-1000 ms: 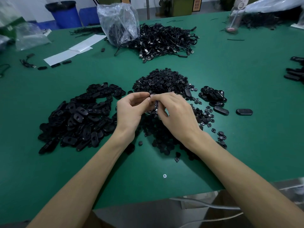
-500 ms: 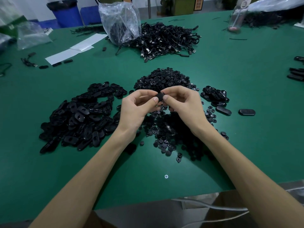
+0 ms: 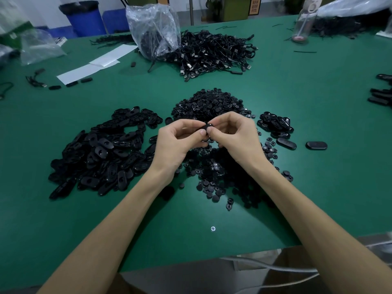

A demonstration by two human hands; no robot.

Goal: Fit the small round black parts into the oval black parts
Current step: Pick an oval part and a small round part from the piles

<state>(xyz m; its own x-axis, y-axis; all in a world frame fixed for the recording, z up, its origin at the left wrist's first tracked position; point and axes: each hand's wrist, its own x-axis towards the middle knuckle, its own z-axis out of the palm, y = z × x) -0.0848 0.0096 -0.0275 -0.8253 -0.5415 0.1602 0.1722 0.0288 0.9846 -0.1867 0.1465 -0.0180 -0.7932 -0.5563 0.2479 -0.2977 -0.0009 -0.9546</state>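
The green table (image 3: 307, 187) is carrying everything. At its far side a tangle of cables (image 3: 212, 52) is sprawling against a clear bag (image 3: 152, 28). A wide heap of ovals (image 3: 101, 151) is lying left of the hands. A mound of rounds (image 3: 207, 105) is sitting just beyond them, with more spilling under and right of the wrists. The left hand (image 3: 176, 143) and right hand (image 3: 235, 134) are meeting above this scatter, fingers curled. Each is pinching the same black part (image 3: 206, 126) between thumb and forefinger. The part is being held off the table, mostly hidden by fingertips, so it is not showing whether it is one piece or two. A small cluster (image 3: 275, 124) of ovals is resting to the right, and a lone oval (image 3: 316, 145) is lying farther right. A screw (image 3: 213, 228) is showing near the front edge.
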